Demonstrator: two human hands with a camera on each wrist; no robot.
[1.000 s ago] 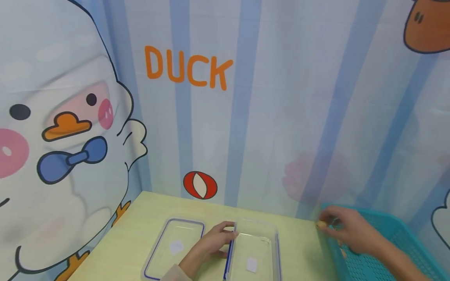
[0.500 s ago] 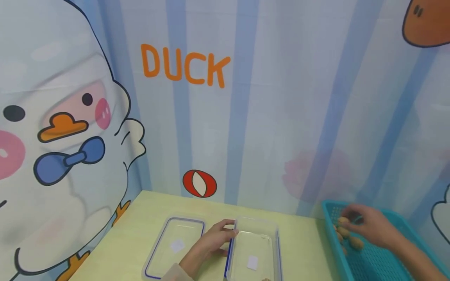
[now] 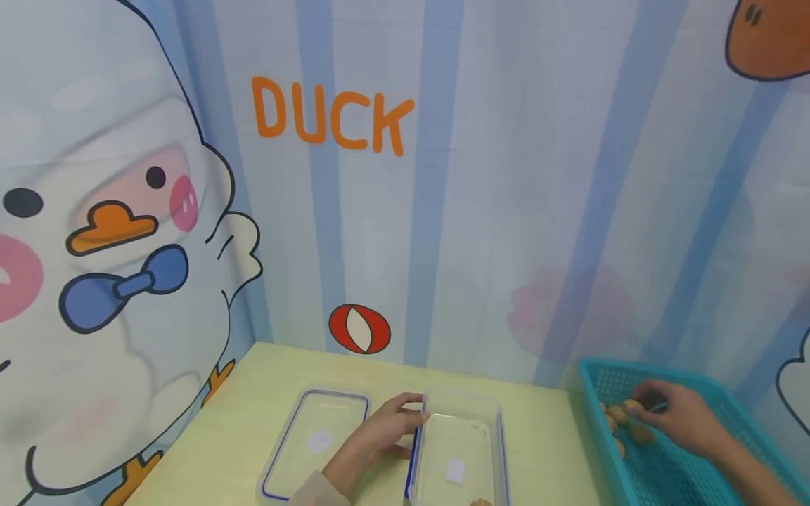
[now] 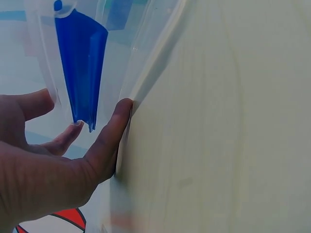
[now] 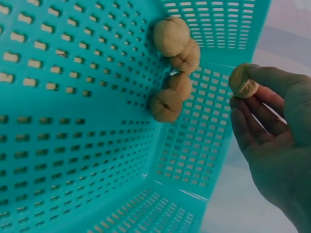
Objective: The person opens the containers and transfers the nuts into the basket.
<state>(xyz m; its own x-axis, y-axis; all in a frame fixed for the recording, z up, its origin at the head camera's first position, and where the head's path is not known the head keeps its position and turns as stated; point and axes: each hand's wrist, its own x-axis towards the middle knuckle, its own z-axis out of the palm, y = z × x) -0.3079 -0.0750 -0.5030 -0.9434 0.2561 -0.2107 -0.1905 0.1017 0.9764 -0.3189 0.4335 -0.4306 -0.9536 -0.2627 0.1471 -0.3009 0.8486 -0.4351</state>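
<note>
My left hand touches the left side of a clear plastic box with a blue edge. In the left wrist view, the fingers of this hand lie spread against the wall around a blue clasp. Inside the box, part of a walnut shows at the frame's bottom edge. My right hand pinches a walnut between thumb and fingertips, over a turquoise basket. Several more walnuts lie grouped in a corner of the basket.
A clear lid with a blue seal lies on the pale yellow table, left of the box. A printed curtain hangs behind the table, close to the back of the basket.
My right hand has moved from the basket's left rim further right over its inside, with a walnut in its fingers. A walnut has come into view in the box. My left hand stays put.
</note>
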